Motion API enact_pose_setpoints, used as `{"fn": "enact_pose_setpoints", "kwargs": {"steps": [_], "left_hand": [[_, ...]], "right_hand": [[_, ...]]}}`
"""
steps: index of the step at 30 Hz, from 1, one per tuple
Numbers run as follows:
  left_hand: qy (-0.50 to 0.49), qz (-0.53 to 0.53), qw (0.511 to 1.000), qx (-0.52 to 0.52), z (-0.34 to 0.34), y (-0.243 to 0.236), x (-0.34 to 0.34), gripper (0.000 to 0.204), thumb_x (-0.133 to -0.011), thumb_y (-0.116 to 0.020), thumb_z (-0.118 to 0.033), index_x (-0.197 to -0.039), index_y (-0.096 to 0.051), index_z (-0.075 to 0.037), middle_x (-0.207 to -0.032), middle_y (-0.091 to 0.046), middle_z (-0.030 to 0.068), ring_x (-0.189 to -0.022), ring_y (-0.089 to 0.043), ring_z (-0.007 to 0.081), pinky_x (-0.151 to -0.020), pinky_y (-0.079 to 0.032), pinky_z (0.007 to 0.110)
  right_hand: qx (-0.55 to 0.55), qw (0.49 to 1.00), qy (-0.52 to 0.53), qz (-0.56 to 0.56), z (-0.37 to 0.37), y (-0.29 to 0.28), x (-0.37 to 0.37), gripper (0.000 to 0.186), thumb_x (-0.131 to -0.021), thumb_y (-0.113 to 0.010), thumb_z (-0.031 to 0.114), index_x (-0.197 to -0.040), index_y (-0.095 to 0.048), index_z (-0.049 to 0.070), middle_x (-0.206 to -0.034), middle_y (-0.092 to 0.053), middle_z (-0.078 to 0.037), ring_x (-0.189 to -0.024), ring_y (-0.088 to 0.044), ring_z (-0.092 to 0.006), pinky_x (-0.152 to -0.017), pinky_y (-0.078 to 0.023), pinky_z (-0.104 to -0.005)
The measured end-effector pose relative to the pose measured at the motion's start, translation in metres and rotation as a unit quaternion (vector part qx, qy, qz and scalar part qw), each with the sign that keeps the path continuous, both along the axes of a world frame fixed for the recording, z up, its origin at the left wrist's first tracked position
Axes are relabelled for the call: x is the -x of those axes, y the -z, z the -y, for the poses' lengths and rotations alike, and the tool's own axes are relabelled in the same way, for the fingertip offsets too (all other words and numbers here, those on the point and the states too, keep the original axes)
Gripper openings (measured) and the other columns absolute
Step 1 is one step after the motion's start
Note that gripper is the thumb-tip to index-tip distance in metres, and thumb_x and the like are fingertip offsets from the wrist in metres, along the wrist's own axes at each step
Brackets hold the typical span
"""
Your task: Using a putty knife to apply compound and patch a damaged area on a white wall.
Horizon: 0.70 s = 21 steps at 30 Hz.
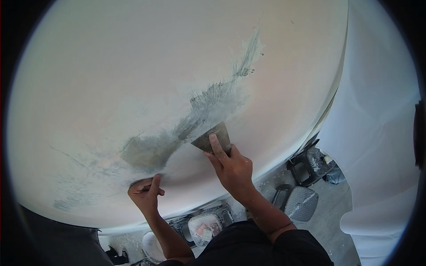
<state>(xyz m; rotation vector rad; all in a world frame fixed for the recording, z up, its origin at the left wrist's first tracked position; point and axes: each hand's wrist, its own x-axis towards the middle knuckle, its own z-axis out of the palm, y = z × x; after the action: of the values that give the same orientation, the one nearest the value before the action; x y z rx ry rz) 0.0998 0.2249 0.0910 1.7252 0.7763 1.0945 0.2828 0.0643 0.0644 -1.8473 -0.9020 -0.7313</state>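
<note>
My right hand [230, 168] grips a dark trapezoid scraper [205, 142], its index finger lying along the blade, which is against or very close to a large, pale, curved surface [133, 62]. Grey filler [213, 99] runs in a ragged diagonal streak up to the right, with a smoother grey patch [148, 153] at its lower left. Below that patch, my left hand [144, 195] is closed around a thin, dark-edged tool [148, 178], mostly hidden by the fingers, probably a second scraper. Faint grey smears [71, 204] mark the surface further left.
Dark plastic stools [295, 204], [313, 166] and a white-smeared stool [206, 226] stand on a grey, spattered floor [335, 208] below the curved edge. A white round container [153, 246] sits at lower left. A large white sheet or panel [377, 146] fills the right side.
</note>
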Motion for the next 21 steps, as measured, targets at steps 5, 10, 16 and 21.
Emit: {"fn": "enact_pose_setpoints", "kwargs": {"steps": [5, 10, 16, 21], "left_hand": [[0.001, -0.006, 1.0, 0.008, 0.0, -0.003, -0.002, 0.014, -0.078, -0.08, 0.002, -0.07, -0.069, 0.006, -0.062, -0.066, 0.0092, -0.043, -0.059, 0.0139, -0.041, -0.044, 0.023], [0.016, 0.008, 1.0, -0.005, -0.003, 0.001, 0.0, 0.017, -0.081, -0.08, -0.004, -0.071, -0.069, 0.004, -0.06, -0.062, 0.0064, -0.039, -0.056, 0.0137, -0.037, -0.038, 0.022], [0.03, -0.011, 0.999, 0.007, 0.001, -0.007, 0.0, 0.018, -0.079, -0.08, 0.001, -0.068, -0.067, 0.006, -0.063, -0.066, 0.0098, -0.044, -0.06, 0.0145, -0.041, -0.044, 0.023], [0.028, 0.001, 1.0, 0.0, 0.001, -0.004, 0.004, 0.017, -0.079, -0.08, 0.001, -0.068, -0.067, 0.006, -0.063, -0.067, 0.0096, -0.044, -0.06, 0.0141, -0.04, -0.044, 0.023]], "right_hand": [[-0.056, 0.998, -0.014, 0.019, 0.001, -0.022, -0.002, 0.06, -0.086, -0.076, 0.03, -0.142, -0.054, 0.026, -0.073, -0.054, -0.006, -0.047, -0.05, -0.0174, -0.043, -0.043, -0.0288], [0.047, 0.99, -0.131, 0.024, 0.005, -0.022, 0.026, 0.06, -0.084, -0.077, 0.032, -0.141, -0.056, 0.024, -0.068, -0.053, -0.007, -0.048, -0.054, -0.0211, -0.043, -0.045, -0.0309], [0.019, 0.995, -0.098, 0.02, 0.006, -0.014, 0.022, 0.054, -0.089, -0.07, 0.039, -0.14, -0.057, 0.027, -0.062, -0.049, -0.005, -0.042, -0.049, -0.0185, -0.039, -0.042, -0.0322], [0.011, 0.998, -0.05, -0.022, 0.013, -0.018, 0.011, 0.055, -0.09, -0.069, 0.04, -0.141, -0.055, 0.026, -0.063, -0.052, -0.006, -0.044, -0.052, -0.0197, -0.04, -0.044, -0.0327]]}}
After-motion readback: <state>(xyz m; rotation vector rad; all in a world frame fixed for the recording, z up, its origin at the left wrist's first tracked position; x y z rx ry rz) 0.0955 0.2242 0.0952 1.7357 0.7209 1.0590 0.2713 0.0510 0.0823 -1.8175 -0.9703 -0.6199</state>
